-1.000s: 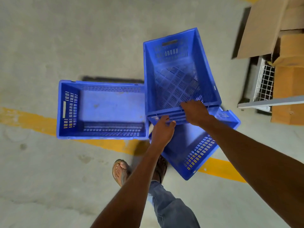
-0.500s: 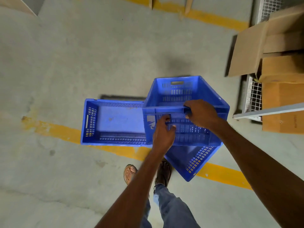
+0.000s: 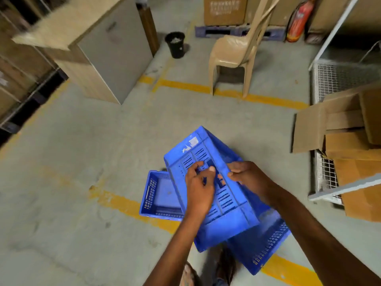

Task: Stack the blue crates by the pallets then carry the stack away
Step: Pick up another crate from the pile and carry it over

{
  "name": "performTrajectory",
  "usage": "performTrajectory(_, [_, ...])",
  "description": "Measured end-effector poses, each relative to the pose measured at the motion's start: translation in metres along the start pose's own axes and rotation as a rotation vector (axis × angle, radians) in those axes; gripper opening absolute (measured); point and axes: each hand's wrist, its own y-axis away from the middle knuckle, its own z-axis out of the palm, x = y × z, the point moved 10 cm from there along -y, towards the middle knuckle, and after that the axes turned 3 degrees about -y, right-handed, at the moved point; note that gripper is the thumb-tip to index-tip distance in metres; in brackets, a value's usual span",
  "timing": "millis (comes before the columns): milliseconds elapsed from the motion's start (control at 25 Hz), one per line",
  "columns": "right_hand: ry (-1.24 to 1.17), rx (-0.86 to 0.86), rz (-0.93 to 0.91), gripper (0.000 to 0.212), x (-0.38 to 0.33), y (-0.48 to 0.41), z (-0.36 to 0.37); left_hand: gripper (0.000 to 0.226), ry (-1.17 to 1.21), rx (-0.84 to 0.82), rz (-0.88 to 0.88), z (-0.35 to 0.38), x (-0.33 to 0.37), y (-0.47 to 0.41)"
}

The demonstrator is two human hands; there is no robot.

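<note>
Gripping a blue crate (image 3: 199,150) with both hands, the person holds it tipped up so that one slotted side wall faces the camera. The left hand (image 3: 199,188) lies on that wall with its fingers (image 3: 193,169) curled in at the slots near the middle. The blur makes it hard to say whether they hook through a handle hole or only pinch a rib. The right hand (image 3: 250,178) has its fingers wrapped tightly over the crate's right-hand edge.

The held crate sits over two more blue crates on the concrete floor (image 3: 82,162). A second crate (image 3: 162,195) stands upright and open-topped to the left, partly hidden behind the held one. A third crate (image 3: 266,244) lies below and to the right, its corner pointing toward the person's feet (image 3: 226,267). Whether the held crate touches the third one cannot be told. A yellow line (image 3: 123,203) painted on the floor runs under the crates.

Farther off stand a tan plastic chair (image 3: 233,50), a black bin (image 3: 175,44), and a wooden cabinet (image 3: 107,54) to the left. A pallet (image 3: 222,32) bearing cardboard boxes is behind the chair, with a red fire extinguisher (image 3: 299,21) beside it. To the right, opened cardboard boxes (image 3: 350,145) rest against a wire cage (image 3: 338,79).
</note>
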Motion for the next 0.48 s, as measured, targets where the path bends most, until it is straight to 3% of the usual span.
performTrajectory(80, [-0.075, -0.045, -0.031, 0.022, -0.010, 0.018, 0.027, 0.019, -0.215, 0.060, 0.040, -0.025, 0.017, 0.018])
performTrajectory(160, [-0.171, -0.056, -0.055, 0.026, -0.026, 0.036, 0.047, 0.028, -0.401, 0.098, 0.060, -0.052, 0.033, 0.039])
performTrajectory(400, [-0.196, -0.142, -0.135, 0.051, -0.065, 0.089, 0.119, 0.037, -0.627, 0.166, 0.081, -0.147, 0.082, 0.097])
performTrajectory(480, [-0.186, -0.183, -0.150, 0.050, -0.081, 0.105, 0.155, 0.040, -0.732, 0.190, 0.091, -0.178, 0.087, 0.116])
